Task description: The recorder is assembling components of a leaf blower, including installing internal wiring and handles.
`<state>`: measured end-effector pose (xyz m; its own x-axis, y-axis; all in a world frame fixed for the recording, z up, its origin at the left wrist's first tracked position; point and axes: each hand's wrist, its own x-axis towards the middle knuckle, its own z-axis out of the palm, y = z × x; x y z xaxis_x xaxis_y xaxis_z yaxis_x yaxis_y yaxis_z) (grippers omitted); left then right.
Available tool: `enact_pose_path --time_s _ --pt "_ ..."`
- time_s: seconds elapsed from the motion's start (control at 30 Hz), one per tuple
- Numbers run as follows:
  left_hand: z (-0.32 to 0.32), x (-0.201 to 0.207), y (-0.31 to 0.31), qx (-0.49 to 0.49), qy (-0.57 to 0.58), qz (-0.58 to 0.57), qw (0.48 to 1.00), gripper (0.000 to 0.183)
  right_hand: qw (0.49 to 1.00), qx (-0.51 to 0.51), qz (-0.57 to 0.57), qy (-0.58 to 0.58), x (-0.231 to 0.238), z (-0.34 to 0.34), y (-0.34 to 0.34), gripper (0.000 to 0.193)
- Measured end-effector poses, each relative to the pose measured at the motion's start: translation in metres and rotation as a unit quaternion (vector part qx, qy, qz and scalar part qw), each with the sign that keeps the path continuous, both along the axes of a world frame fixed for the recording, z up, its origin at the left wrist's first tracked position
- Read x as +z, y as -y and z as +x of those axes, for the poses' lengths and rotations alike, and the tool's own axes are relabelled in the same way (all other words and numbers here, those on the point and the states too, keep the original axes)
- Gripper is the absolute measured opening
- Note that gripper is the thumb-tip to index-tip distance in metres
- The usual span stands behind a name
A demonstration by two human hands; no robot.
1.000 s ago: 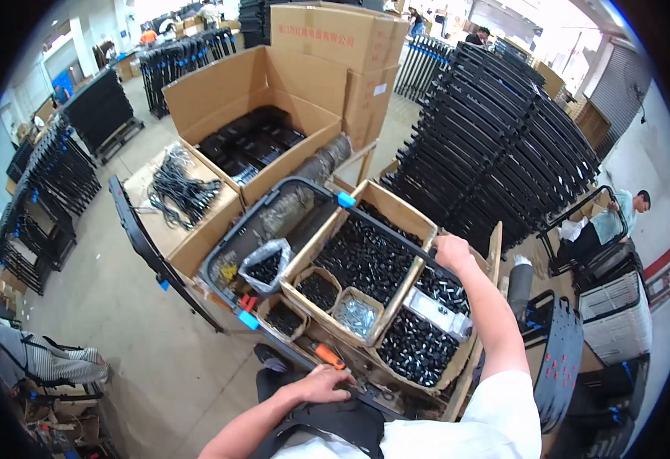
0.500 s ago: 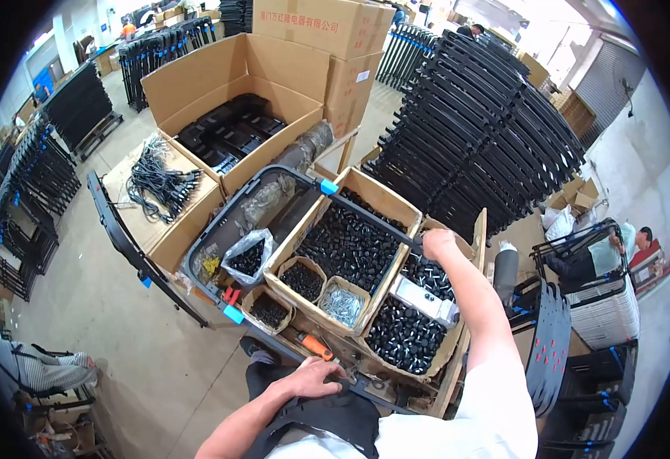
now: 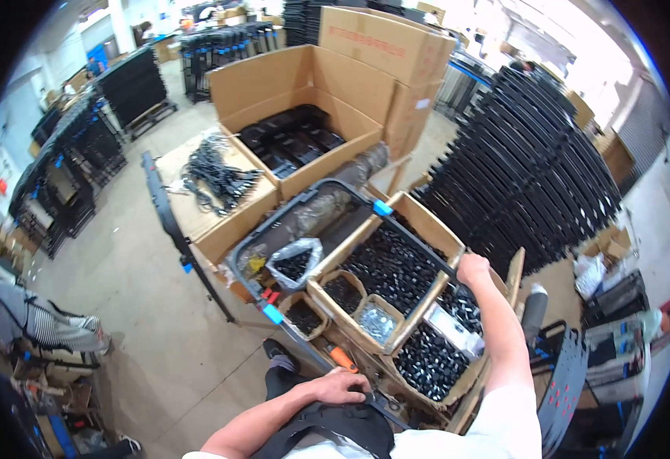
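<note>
A long black tubular frame (image 3: pixel 321 186) with bright blue clips lies tilted across the parts boxes in front of me. My right hand (image 3: pixel 473 268) is closed around its far bar, at the right beside the boxes. Close to my body, my left hand (image 3: pixel 341 387) curls over the near bar; the undersides of its fingers are hidden. An orange-handled tool (image 3: pixel 343 359) lies just beyond the left hand. Under the frame, a cardboard box (image 3: pixel 316 284) holds many black knobs (image 3: pixel 388 264) and a small carton of silvery screws (image 3: pixel 377 320).
More black-headed bolts (image 3: pixel 430 369) fill the nearer right box. An open carton (image 3: pixel 350 73) of black plastic parts and a heap of cables (image 3: pixel 220 176) stand beyond. Stacked black frames (image 3: pixel 534 164) rise at the far right; another black frame (image 3: pixel 168 218) leans at the left.
The whole view has swung, so the boxes and frame sit further right and lower. Both hands keep their places on the frame.
</note>
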<state>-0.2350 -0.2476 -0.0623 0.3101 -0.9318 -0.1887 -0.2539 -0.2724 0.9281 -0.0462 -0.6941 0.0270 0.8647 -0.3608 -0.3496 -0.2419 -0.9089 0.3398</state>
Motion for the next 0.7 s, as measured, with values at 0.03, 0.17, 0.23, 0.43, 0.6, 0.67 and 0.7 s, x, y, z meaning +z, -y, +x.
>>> enact_pose_path --time_s 0.03,0.17,0.23,0.43,0.6,0.67,0.7 --pt "0.001 -0.002 0.001 -0.002 0.006 -0.012 1.0 0.035 0.999 0.02 0.023 0.018 -0.003 0.0 -0.001 0.036" --pt "-0.005 -0.011 0.008 -0.02 0.029 -0.033 0.999 0.037 0.995 0.046 0.057 0.07 -0.04 -0.016 0.022 0.041" --pt "-0.004 -0.01 0.01 -0.016 0.05 -0.029 0.998 0.038 0.992 0.059 0.059 0.099 -0.052 -0.015 0.021 0.039" --pt "0.007 0.029 0.004 0.09 0.021 -0.063 0.994 0.041 0.964 -0.038 0.082 0.251 -0.062 -0.038 0.017 0.034" --pt "0.132 0.054 -0.071 0.488 0.185 -0.103 0.847 0.036 0.932 -0.021 0.167 0.321 -0.05 -0.097 -0.075 0.034" --pt "0.22 0.051 -0.127 0.656 0.097 -0.172 0.729 0.033 0.952 0.036 0.232 0.195 -0.057 -0.141 -0.122 0.036" --pt "0.26 0.077 -0.128 0.714 0.041 -0.171 0.678 0.033 0.929 0.007 0.331 0.165 -0.061 -0.181 -0.133 0.034"
